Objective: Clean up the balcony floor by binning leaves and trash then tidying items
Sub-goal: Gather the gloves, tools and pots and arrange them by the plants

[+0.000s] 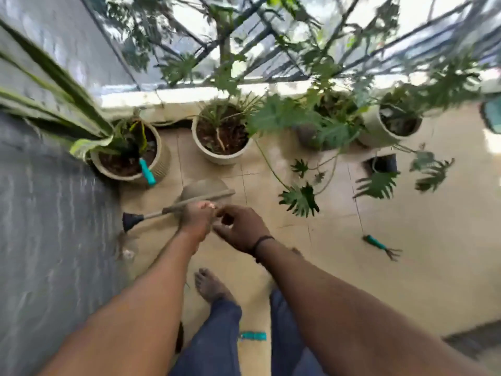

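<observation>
My left hand (198,219) grips the grey handle of a dustpan (204,189), whose pan hangs over the tiles and whose black handle end points left toward the wall. My right hand (241,230) hovers just right of the left hand, fingers loosely curled, with nothing visible in it. A small clump of dry leaves and trash (125,246) lies on the floor by the grey wall. A teal-handled hand rake (381,246) lies on the tiles to the right. Another teal tool (253,335) lies between my legs.
Several potted plants line the balcony ledge: a ribbed pot (160,164) with a teal trowel (147,169) stuck in it, a white pot (217,156), and a pot (375,131) further right. Leafy stems (299,199) hang over the floor. The grey wall (48,213) runs along the left.
</observation>
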